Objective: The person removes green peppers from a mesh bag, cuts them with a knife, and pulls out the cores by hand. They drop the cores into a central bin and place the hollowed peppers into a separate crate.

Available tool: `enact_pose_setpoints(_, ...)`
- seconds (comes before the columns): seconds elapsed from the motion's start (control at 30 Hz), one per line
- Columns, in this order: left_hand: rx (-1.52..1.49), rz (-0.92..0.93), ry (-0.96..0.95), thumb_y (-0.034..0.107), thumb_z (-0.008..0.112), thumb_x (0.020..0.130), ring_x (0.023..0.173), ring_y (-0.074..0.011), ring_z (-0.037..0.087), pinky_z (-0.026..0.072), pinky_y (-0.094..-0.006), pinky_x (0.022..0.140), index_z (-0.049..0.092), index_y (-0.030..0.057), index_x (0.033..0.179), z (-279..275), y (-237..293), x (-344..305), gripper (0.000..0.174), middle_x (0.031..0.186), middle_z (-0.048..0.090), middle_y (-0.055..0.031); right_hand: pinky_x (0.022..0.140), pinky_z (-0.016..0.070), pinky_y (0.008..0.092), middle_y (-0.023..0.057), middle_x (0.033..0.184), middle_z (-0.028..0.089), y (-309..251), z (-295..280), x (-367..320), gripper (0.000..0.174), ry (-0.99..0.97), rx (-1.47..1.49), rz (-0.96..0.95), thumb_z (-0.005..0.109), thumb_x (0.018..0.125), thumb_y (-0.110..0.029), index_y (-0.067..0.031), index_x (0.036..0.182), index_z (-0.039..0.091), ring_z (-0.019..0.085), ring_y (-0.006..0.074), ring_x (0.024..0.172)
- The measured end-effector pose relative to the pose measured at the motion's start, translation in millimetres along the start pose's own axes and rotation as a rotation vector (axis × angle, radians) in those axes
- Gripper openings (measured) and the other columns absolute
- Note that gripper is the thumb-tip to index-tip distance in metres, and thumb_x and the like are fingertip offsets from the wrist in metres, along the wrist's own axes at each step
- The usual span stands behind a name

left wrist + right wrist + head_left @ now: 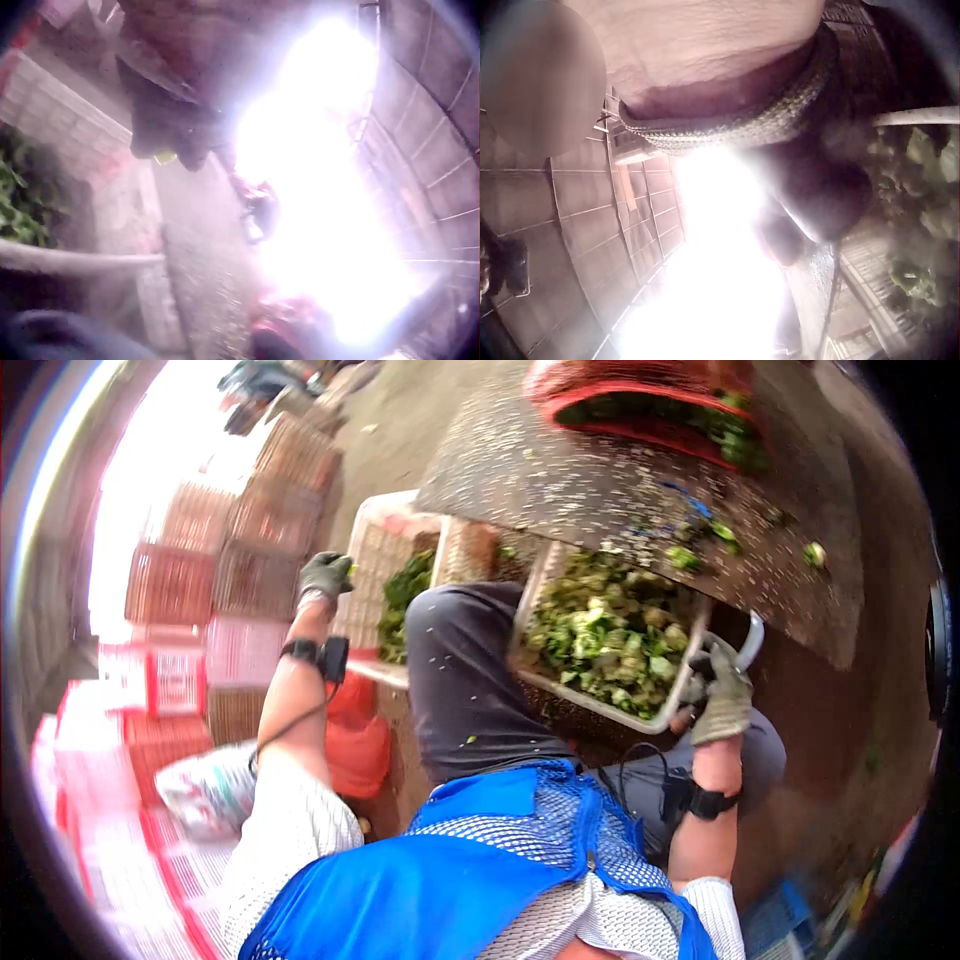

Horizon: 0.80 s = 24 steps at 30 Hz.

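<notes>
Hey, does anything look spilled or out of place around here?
Yes: pale bits are strewn across the board, and a few green pieces lie loose on it, outside the crates, which may be spillage or scraps. The red mesh bag there also gapes open, with greens showing at its mouth.

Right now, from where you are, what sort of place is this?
Probably a vegetable sorting or packing area: leafy greens fill a white crate by the person's knee, a red mesh sack of greens lies beyond, and stacked crates stand to the left.
</notes>
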<state>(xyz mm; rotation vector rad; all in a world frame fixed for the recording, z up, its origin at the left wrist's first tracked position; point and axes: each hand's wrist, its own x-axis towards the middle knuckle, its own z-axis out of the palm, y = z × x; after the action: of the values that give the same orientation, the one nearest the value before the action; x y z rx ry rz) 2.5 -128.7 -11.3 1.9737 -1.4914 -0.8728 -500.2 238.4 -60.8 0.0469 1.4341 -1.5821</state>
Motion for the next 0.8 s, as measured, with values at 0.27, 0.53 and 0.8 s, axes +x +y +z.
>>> enact_pose_setpoints(0.27, 0.154, 0.532, -0.212, 0.027, 0.071, 0.091, 0.12, -0.0232, 0.058, 0.0434, -0.034, 0.103, 0.051, -0.0024, 0.135, 74, 48, 36, 0.057, 0.128, 0.063, -0.0176, 0.055, 0.0485, 0.0234, 0.0053, 0.093, 0.069, 21, 0, 14, 0.028, 0.066, -0.201, -0.044, 0.062, 0.094, -0.023, -0.0067, 0.116, 0.068, 0.059, 0.0113, 0.066)
enact_pose_setpoints(0.53, 0.48, 1.211, -0.445, 0.049, 0.069, 0.085, 0.138, -0.044, 0.036, 0.0301, -0.0483, 0.115, 0.043, 0.0046, 0.144, 351, 163, -32, 0.079, 0.147, 0.042, -0.0258, 0.044, 0.0449, 0.0216, 0.0053, 0.078, 0.068, 9, 31, 15, 0.026, 0.011, 0.016, 0.028, 0.059, 0.098, -0.024, -0.0041, 0.114, 0.066, 0.056, 0.0086, 0.049)
enact_pose_setpoints(0.8, 0.061, 1.61, -1.155, 0.048, 0.062, 0.09, 0.139, -0.0336, 0.041, 0.0242, -0.0498, 0.118, 0.053, 0.0067, 0.138, 503, 252, -111, 0.063, 0.145, 0.049, -0.0165, 0.031, 0.0489, 0.0288, 0.0083, 0.087, 0.065, -13, 18, 29, 0.029, 0.033, 0.071, 0.181, 0.052, 0.1, -0.021, -0.004, 0.123, 0.058, 0.06, 0.0134, 0.05)
